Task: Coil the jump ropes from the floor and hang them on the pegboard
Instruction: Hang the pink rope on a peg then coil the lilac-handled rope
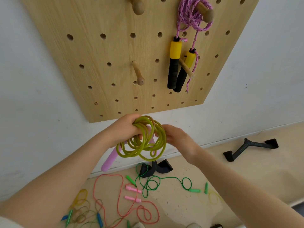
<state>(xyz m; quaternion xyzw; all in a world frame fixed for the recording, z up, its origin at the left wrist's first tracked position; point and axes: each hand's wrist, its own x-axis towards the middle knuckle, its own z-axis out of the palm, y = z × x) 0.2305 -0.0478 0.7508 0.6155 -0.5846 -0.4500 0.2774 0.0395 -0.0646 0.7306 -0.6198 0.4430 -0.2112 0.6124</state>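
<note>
Olive-green rope (143,139), coiled in several loose loops with pale pink handles, hangs just below the pegboard (102,51). Left hand (127,129) grips the coil from its left side; right hand (176,137) pinches its right edge. On the pegboard one purple rope (191,17) hangs from one of four pegs. Below lie a pink rope (121,201), a green rope (164,180) and more.

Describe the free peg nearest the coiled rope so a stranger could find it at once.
Start at the wooden pegboard on the wall. Near its lower middle a slim wooden peg with a round knob juts out. Unlike the upper right peg carrying the pink rope, it is bare.
</note>
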